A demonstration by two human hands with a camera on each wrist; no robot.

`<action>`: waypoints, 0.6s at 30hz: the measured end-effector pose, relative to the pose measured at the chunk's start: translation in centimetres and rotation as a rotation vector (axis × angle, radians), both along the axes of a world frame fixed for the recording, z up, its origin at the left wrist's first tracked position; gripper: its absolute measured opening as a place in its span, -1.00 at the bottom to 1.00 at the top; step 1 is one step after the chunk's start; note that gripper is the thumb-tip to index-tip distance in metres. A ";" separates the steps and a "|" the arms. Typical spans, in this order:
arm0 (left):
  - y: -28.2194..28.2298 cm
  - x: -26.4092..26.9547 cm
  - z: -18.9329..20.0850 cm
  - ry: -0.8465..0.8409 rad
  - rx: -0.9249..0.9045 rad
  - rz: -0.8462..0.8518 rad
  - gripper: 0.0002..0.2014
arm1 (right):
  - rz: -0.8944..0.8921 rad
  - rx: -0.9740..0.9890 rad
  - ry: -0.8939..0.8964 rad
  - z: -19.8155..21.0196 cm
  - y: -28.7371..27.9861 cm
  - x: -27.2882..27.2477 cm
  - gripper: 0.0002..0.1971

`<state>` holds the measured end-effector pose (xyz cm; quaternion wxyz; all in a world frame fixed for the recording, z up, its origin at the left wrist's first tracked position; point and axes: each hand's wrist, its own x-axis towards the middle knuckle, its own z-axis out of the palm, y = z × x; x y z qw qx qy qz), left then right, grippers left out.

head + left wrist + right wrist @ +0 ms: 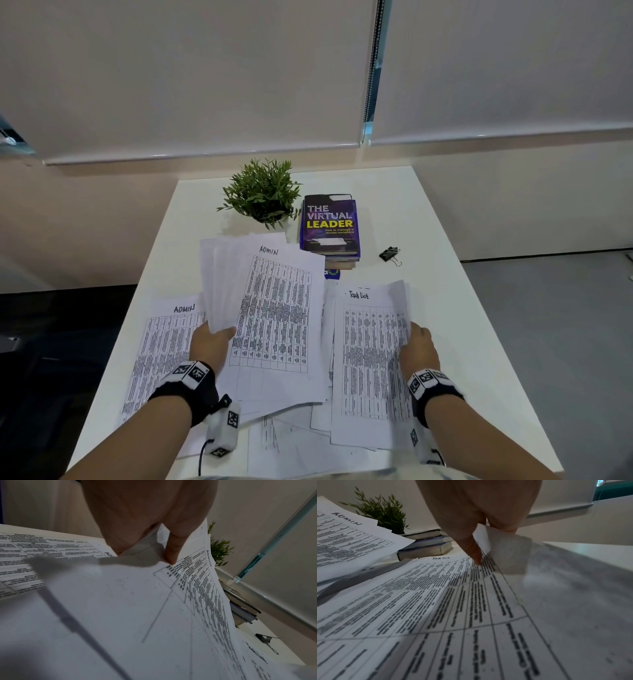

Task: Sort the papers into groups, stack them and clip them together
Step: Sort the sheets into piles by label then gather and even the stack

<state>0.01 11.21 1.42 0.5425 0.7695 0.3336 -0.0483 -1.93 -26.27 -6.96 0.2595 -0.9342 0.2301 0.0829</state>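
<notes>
My left hand grips a fanned bunch of printed sheets, its top page headed ADMIN, lifted above the table's middle; in the left wrist view the thumb presses that bunch. Another ADMIN sheet lies flat at the left. My right hand pinches the right edge of a stack headed Task List, thumb on top of the Task List page. More loose sheets lie under both near the front edge. A black binder clip rests at the right, untouched.
A small green potted plant stands at the back of the white table. Beside it is a stack of books, the top one titled The Virtual Leader. Roller blinds hang behind the table.
</notes>
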 end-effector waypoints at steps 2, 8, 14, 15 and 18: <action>-0.2 -0.1 0.1 -0.001 0.011 -0.004 -0.59 | -0.019 0.011 0.000 -0.2 -0.1 0.3 -0.52; -0.7 -0.1 0.3 0.010 0.033 0.005 -0.60 | -0.051 -0.001 0.000 -0.3 -0.1 0.4 -0.67; -1.1 -0.2 0.1 0.011 0.035 0.006 -0.59 | -0.068 0.038 -0.024 -0.6 -0.5 0.5 -0.65; -1.1 -0.2 0.1 0.011 0.039 0.007 -0.59 | -0.063 0.037 -0.017 -0.6 -0.5 0.5 -0.65; -1.2 -0.3 0.0 0.007 0.046 0.012 -0.59 | -0.020 0.015 -0.004 -0.4 -0.4 0.4 -0.65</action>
